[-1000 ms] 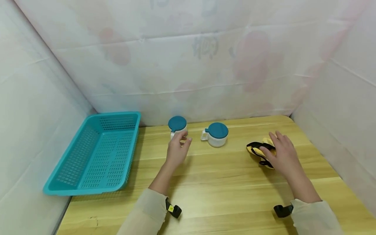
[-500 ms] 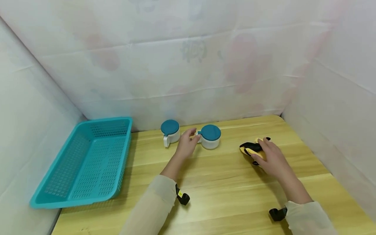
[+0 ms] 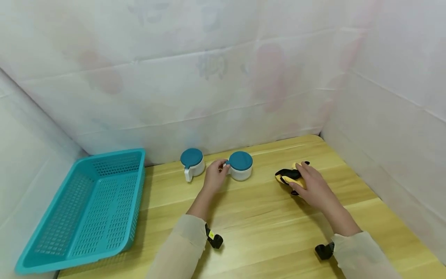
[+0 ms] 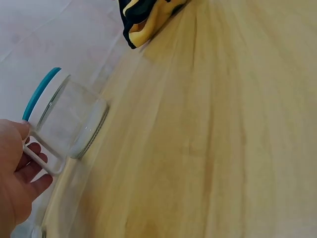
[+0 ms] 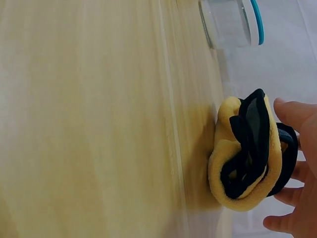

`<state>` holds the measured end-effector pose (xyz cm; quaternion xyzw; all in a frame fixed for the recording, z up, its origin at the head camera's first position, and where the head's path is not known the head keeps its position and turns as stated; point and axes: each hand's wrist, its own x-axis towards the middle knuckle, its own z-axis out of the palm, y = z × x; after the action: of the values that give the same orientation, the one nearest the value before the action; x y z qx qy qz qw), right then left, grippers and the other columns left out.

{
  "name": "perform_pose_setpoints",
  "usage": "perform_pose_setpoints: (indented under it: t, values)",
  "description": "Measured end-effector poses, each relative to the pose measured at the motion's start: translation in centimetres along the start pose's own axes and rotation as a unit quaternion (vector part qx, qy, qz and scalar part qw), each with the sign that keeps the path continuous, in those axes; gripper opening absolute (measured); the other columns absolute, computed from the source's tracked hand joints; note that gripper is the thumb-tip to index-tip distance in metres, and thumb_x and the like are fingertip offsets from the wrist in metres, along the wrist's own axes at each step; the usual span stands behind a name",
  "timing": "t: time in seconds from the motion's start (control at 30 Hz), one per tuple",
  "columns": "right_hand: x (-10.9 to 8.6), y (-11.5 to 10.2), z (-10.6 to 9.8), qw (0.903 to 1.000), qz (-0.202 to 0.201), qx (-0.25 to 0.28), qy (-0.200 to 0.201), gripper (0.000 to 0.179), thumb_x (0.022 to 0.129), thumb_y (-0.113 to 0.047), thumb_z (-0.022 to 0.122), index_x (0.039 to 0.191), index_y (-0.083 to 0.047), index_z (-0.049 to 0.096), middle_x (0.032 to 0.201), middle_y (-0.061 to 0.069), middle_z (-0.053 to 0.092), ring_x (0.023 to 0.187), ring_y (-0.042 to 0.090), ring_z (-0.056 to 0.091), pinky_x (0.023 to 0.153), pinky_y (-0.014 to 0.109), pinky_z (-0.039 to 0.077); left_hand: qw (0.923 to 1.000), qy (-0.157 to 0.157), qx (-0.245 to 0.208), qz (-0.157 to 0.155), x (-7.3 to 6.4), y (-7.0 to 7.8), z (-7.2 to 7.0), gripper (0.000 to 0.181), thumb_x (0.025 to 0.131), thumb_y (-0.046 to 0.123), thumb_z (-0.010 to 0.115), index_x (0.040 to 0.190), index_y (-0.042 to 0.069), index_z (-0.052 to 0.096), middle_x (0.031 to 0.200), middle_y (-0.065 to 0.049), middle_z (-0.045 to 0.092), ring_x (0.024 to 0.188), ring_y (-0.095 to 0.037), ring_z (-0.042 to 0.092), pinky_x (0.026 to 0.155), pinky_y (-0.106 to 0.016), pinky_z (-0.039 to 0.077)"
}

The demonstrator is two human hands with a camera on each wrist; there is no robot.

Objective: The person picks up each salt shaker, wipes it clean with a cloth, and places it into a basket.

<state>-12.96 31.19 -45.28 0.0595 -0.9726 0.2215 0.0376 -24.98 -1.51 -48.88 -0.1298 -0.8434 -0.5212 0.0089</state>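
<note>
My left hand (image 3: pixel 215 176) pinches the handle of a clear glass seasoning jar (image 3: pixel 241 173) with a teal lid, which stands on the table. In the left wrist view the thumb lies at the handle's top, by the lid, and the fingers are curled at the white handle (image 4: pixel 52 161). My right hand (image 3: pixel 313 188) holds a crumpled yellow cloth (image 5: pixel 242 153) with black edging, thumb on one side and fingers on the other. The cloth sits on the table, partly hidden by that hand in the head view. A second matching jar (image 3: pixel 198 167) stands left of my left hand.
An open teal plastic basket (image 3: pixel 137 201) with slotted walls stands at the table's left. The wooden table (image 3: pixel 251 232) meets a pale, cloth-covered wall (image 3: pixel 167 97) at the back, with others at both sides.
My left hand has moved from the left jar to the right jar and taken its handle. My right hand has closed onto the cloth. The head view has shifted rightward.
</note>
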Motion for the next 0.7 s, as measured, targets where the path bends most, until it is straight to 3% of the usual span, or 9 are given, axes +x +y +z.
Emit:
perform_pose_setpoints:
  t: [0.17, 0.5, 0.7]
  values:
    - [0.9, -0.4, -0.3, 1.0, 0.003, 0.004, -0.006, 0.076, 0.1, -0.043, 0.054, 0.154, 0.001, 0.024, 0.158, 0.031, 0.017, 0.139, 0.057, 0.019, 0.105, 0.073, 0.025, 0.9988, 0.004, 0.04, 0.027, -0.6, 0.2, -0.2, 0.03, 0.1, 0.021, 0.059, 0.123, 0.003, 0.066, 0.113, -0.012, 0.066, 0.099, -0.022, 0.061, 0.084, -0.033, 0.056]
    - [2.8, 0.5, -0.1, 0.9997, -0.007, 0.002, -0.025, 0.078, 0.1, -0.044, 0.054, 0.154, 0.002, 0.021, 0.157, 0.033, 0.015, 0.139, 0.057, 0.016, 0.106, 0.073, 0.022, 0.9994, 0.012, 0.032, -0.008, -2.1, -0.1, -1.3, 0.026, 0.1, 0.021, 0.06, 0.119, 0.005, 0.066, 0.108, -0.007, 0.067, 0.095, -0.017, 0.061, 0.079, -0.027, 0.056]
    - [3.5, 1.1, 0.1, 0.9994, -0.011, 0.011, -0.03, 0.079, 0.1, -0.045, 0.053, 0.154, 0.003, 0.021, 0.156, 0.035, 0.015, 0.14, 0.058, 0.014, 0.106, 0.074, 0.02, 0.9991, 0.032, 0.027, -0.003, -3.7, -0.6, -2.3, 0.025, 0.099, 0.022, 0.061, 0.116, 0.005, 0.068, 0.106, -0.006, 0.068, 0.095, -0.016, 0.063, 0.077, -0.026, 0.057]
